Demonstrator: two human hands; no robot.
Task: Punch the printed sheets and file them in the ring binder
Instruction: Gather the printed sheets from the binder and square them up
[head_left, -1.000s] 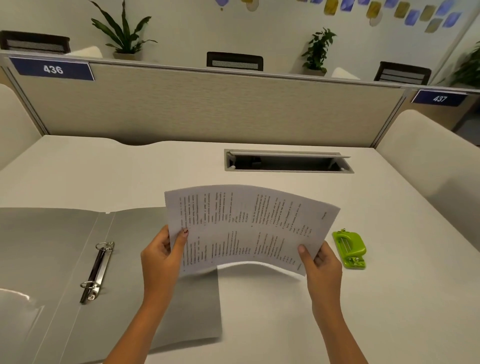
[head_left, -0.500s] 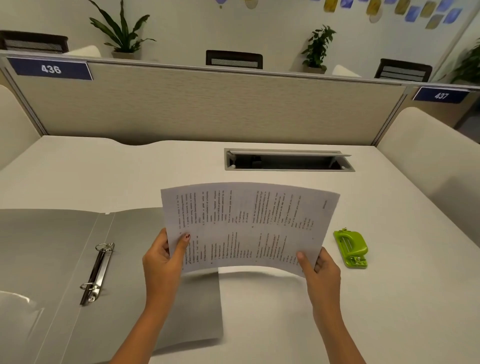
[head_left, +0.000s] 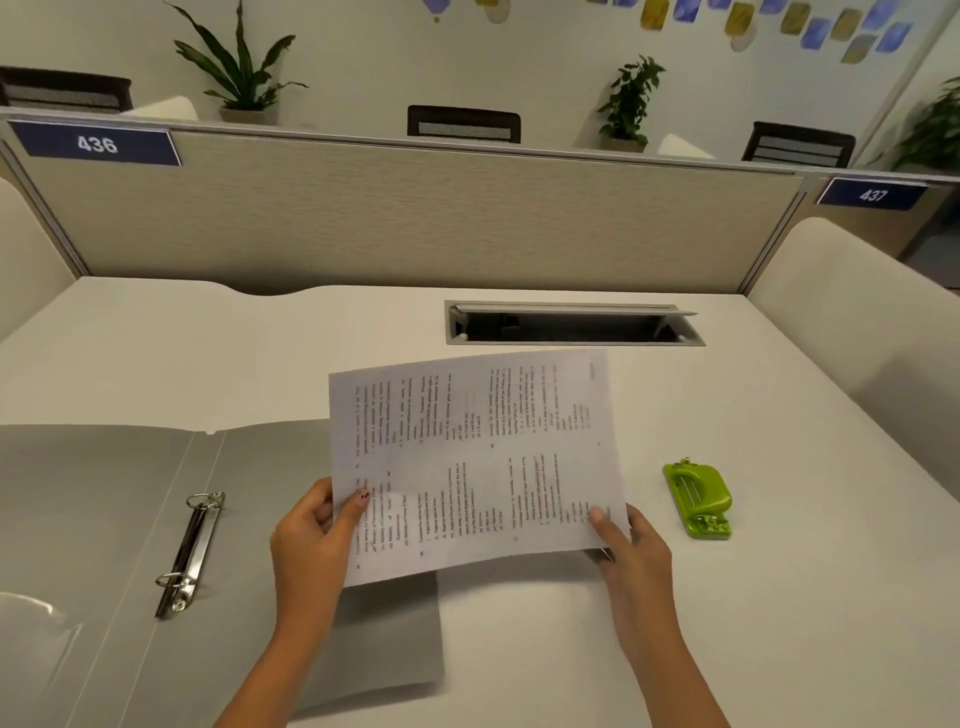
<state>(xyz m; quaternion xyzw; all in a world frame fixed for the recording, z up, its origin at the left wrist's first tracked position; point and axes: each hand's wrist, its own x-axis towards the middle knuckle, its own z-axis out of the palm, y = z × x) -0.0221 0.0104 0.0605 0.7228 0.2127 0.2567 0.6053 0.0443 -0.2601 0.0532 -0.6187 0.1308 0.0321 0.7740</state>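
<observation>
I hold the printed sheets (head_left: 475, 457) upright above the desk, turned sideways so the text lines run vertically. My left hand (head_left: 311, 540) pinches the lower left corner, my right hand (head_left: 631, 545) the lower right corner. A grey ring binder (head_left: 104, 519) lies open on the desk to the left, its two-ring metal mechanism (head_left: 189, 553) shut and bare. The sheets overlap the binder's right cover. A small green hole punch (head_left: 698, 499) rests on the desk to the right of my right hand, apart from it.
A cable hatch (head_left: 571, 325) stands open in the white desk (head_left: 727, 649) behind the sheets. A beige partition (head_left: 415, 218) with signs 436 and 437 closes the far edge. Padded side panels flank the desk left and right.
The sheets have been raised and flattened from a bowed shape; their right edge has shifted left, away from the punch. Both hands keep their grip. Binder and punch have not moved.
</observation>
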